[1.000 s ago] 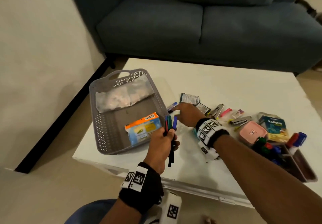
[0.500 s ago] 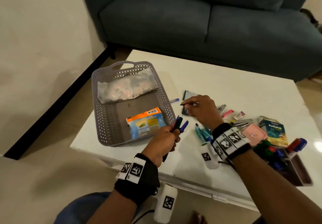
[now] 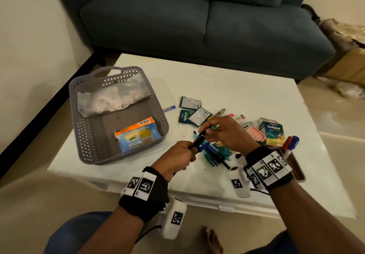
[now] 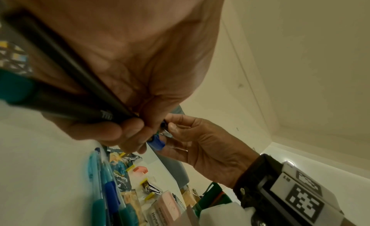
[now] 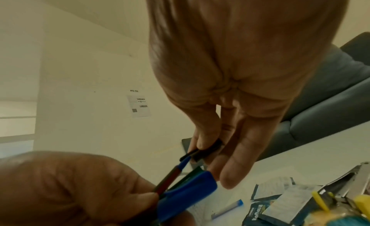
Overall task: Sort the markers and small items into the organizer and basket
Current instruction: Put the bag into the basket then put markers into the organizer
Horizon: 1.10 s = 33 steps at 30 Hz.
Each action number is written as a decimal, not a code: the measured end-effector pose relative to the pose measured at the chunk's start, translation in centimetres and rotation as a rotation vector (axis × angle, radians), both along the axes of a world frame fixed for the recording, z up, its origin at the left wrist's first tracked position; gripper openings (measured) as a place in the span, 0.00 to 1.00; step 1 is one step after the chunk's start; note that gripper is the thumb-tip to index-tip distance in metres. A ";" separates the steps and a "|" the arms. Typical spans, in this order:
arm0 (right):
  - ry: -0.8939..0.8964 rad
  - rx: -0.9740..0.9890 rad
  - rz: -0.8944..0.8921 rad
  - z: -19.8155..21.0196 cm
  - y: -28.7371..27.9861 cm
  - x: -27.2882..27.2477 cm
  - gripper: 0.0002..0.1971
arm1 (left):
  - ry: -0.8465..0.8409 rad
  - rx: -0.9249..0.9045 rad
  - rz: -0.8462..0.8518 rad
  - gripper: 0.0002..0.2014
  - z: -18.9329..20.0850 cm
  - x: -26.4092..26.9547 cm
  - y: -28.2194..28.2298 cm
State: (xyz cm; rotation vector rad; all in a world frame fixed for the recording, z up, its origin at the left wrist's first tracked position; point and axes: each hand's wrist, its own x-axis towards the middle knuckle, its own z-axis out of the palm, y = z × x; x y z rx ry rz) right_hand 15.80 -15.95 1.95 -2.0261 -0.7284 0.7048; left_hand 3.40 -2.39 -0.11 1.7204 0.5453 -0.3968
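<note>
White tabletop (image 3: 227, 80) stands in front of a dark blue sofa (image 3: 197, 16). Above its near middle, the left hand (image 3: 175, 160) is curled tight round a bundle of markers (image 3: 197, 142) with red, green and blue caps. The right hand (image 3: 227, 133) meets that bundle from the other side, thumb and forefinger pinching a black marker (image 5: 206, 149) at its end. Just below both hands a loose pile of pens (image 3: 213, 154) lies on the table, with sachets (image 3: 192, 111), a pink case (image 3: 254, 133) and a box (image 3: 273, 132) near it. To the left sits the grey basket (image 3: 87, 135), holding a clear packet (image 3: 112, 100) and an orange-topped pack (image 3: 137, 134). At the right edge, partly hidden by the right wrist, the organizer (image 3: 296, 166) holds upright markers.
</note>
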 end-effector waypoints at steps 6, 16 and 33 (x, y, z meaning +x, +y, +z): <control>-0.056 0.013 -0.021 0.7 -2.6 0.6 0.12 | -0.015 -0.027 -0.032 0.13 0.0 1.2 -1.6; -0.099 0.000 -0.092 0.9 -3.7 0.1 0.12 | -0.027 -0.026 -0.082 0.08 0.0 1.7 -2.9; -0.213 -0.064 0.015 1.2 -2.7 -0.3 0.12 | -0.031 0.071 -0.110 0.08 0.0 1.3 -2.0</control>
